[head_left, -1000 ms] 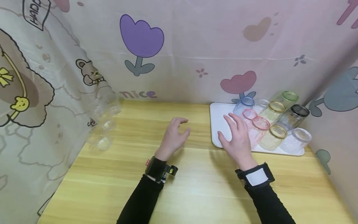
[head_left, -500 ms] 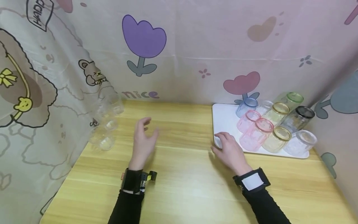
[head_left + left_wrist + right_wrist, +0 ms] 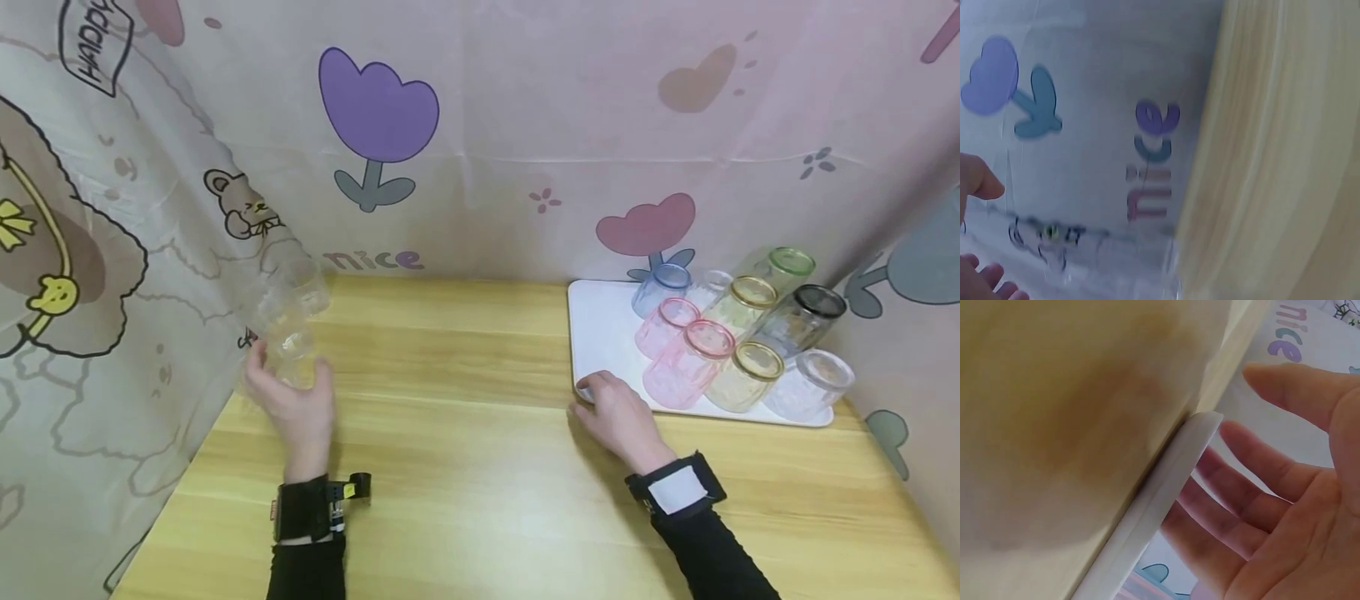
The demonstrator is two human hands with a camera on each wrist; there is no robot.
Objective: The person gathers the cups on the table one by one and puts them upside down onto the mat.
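At the table's left edge my left hand wraps its fingers and thumb around the nearest clear glass. Two more clear glasses lie behind it against the curtain. The left wrist view is blurred: my thumb and fingertips show with the glass between them. My right hand rests with relaxed fingers on the front left corner of the white tray. The right wrist view shows straight fingers lying over the tray's rim.
Several tinted glasses lie on their sides on the tray: blue, pink, yellow, green, black, clear. The wooden table is bounded by printed curtains at the back and on both sides.
My left hand swept left from the table's middle and closed around the near clear glass. My right hand dropped from beside the pink glasses to the tray's front corner.
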